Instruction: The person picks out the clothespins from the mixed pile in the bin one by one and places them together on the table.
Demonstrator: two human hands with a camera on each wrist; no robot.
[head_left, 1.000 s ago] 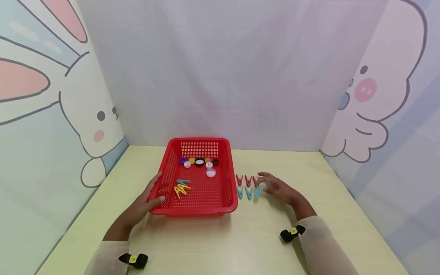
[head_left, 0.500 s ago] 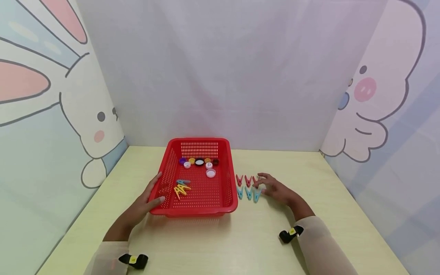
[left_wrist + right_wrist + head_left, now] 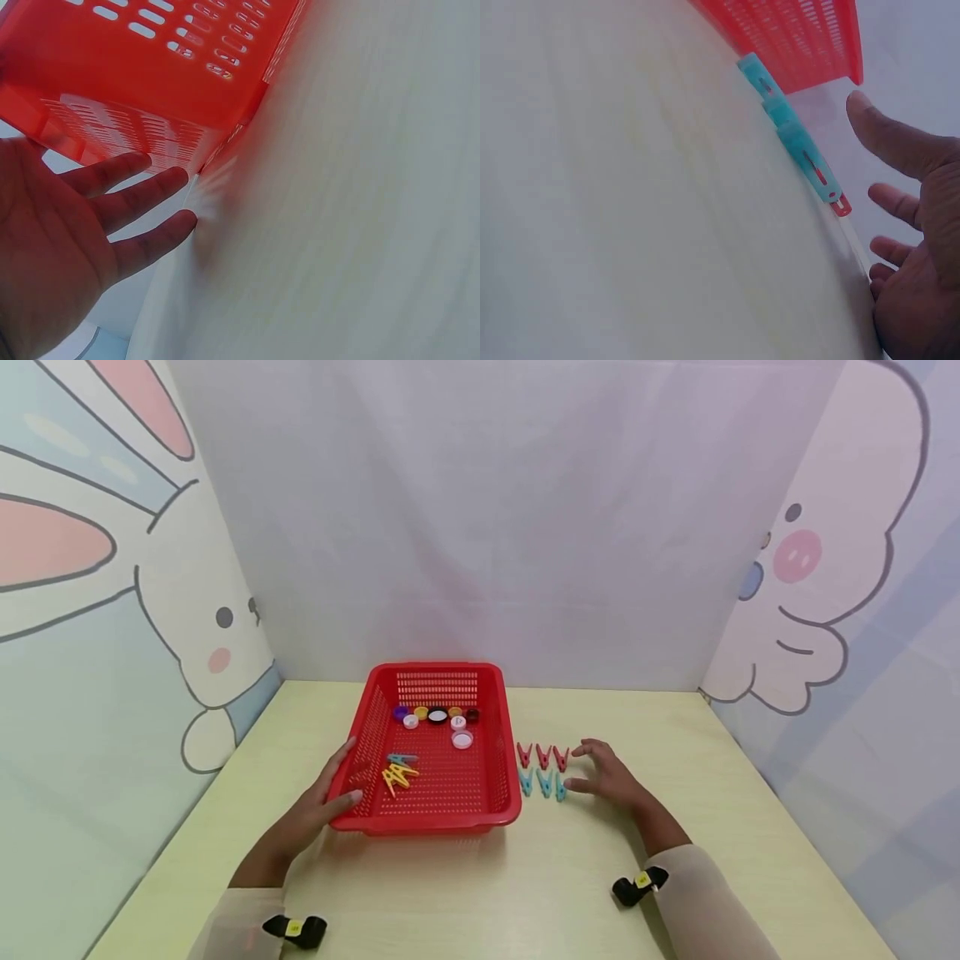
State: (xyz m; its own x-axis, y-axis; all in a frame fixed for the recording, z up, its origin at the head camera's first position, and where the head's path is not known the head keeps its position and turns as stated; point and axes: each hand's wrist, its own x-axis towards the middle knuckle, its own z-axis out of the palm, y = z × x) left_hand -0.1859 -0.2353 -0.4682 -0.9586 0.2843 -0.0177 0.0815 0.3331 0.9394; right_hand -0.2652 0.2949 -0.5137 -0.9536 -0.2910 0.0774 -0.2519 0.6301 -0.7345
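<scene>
My left hand (image 3: 307,810) rests at the left edge of a red plastic basket (image 3: 442,823), thumb over the rim and fingers spread. In the left wrist view, several straight fingers (image 3: 139,199) stretch out beside the outer wall of the basket (image 3: 150,75). My right hand (image 3: 611,777) hovers low with fingers apart and nothing between them. Its thumb is close to the rightmost blue clothespin (image 3: 560,787). Two more blue clothespins (image 3: 544,784) stand in that row. Behind them are three red clothespins (image 3: 543,757). The right wrist view shows the blue clothespins (image 3: 808,161) edge-on.
Inside the basket, several round caps, among them a black-rimmed one (image 3: 437,716) and a clear one (image 3: 462,740), sit toward the back. Yellow clothespins (image 3: 397,775) and a blue clothespin (image 3: 402,759) lie front left. A pale table (image 3: 570,885) meets curtain walls behind.
My right hand has let go of the rightmost blue clothespin and drawn slightly right. That clothespin now stands in line with the others. My left hand stays at the basket.
</scene>
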